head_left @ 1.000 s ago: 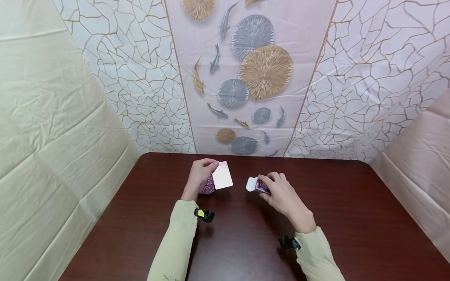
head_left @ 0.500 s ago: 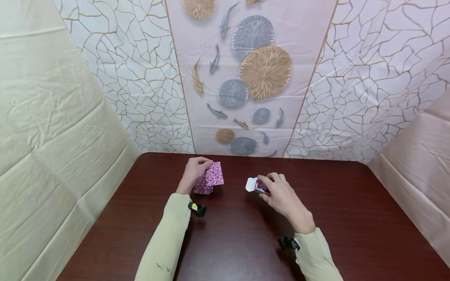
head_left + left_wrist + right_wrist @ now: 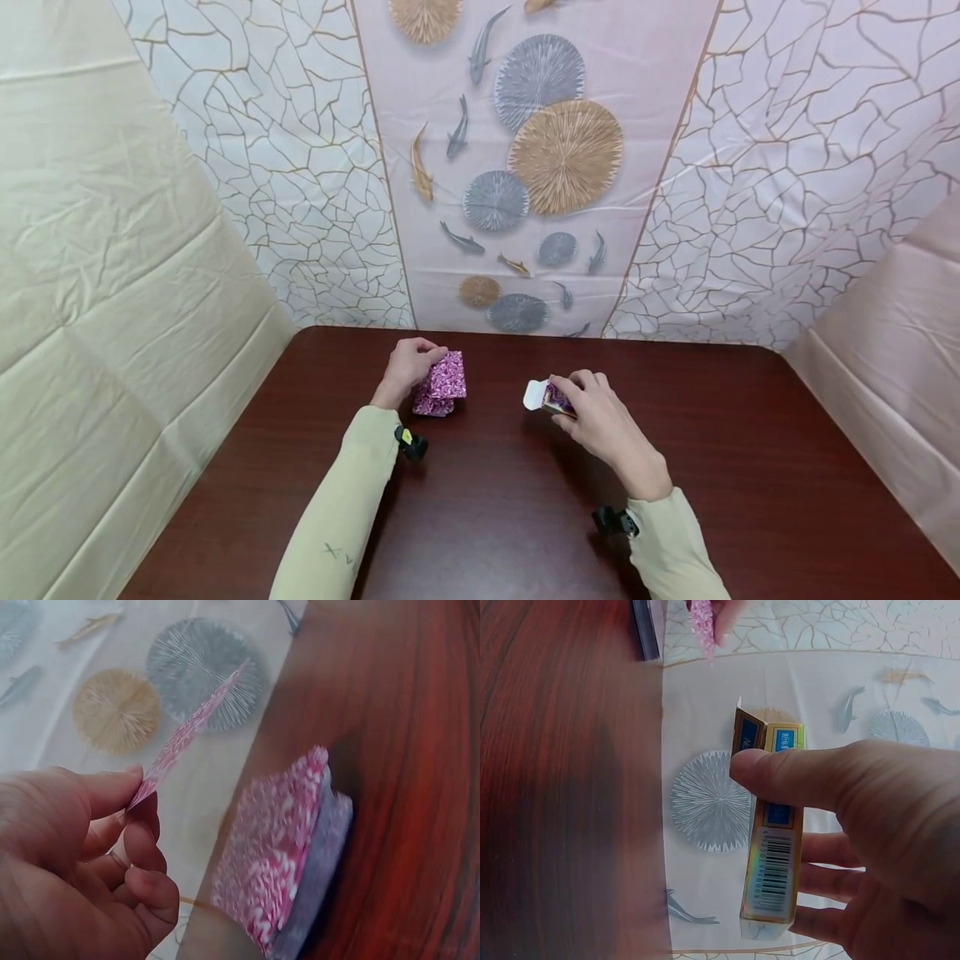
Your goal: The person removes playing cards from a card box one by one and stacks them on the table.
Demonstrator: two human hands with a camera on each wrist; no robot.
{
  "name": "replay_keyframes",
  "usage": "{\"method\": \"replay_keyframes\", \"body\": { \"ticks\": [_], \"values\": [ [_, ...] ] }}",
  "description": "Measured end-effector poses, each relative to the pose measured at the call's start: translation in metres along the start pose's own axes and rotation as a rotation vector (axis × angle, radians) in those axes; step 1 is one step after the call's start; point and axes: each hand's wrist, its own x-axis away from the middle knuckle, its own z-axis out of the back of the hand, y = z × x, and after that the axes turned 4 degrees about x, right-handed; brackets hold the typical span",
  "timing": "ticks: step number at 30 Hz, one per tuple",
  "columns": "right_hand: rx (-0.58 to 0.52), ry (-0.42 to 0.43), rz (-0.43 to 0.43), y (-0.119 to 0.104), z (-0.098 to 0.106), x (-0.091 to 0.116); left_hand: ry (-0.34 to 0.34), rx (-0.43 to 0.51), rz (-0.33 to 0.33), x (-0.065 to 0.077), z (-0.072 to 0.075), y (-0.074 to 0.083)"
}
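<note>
My left hand [image 3: 407, 371] pinches a playing card [image 3: 450, 375] with a pink-and-white patterned back, thumb against fingers. In the left wrist view that card [image 3: 186, 739] is seen nearly edge-on, apart from the deck. The deck of matching cards [image 3: 274, 851] lies stacked on the table, just beneath and beside the hand; the held card partly covers it in the head view. My right hand [image 3: 603, 417] grips a small card box [image 3: 558, 400], its white end flap standing out toward the left. A barcode and gold edging show on the box's narrow side [image 3: 774, 862] in the right wrist view.
Both hands work over a dark red-brown wooden table [image 3: 495, 517]. A patterned cloth backdrop [image 3: 337, 167] rises behind its far edge, and beige cloth [image 3: 112, 333] hangs at the sides. Black wrist cameras [image 3: 615, 522] sit on the sleeves.
My left hand has moved left with the card, bringing it over the deck. The card has turned from its white face to its pink back. My right hand and the box have stayed put.
</note>
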Motion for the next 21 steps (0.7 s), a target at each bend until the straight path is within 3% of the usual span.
{"method": "replay_keyframes", "body": {
  "ticks": [21],
  "values": [
    [-0.006,-0.009,-0.006,0.0,-0.002,-0.001,-0.014,-0.046,0.056,-0.004,0.003,-0.023]
  ]
}}
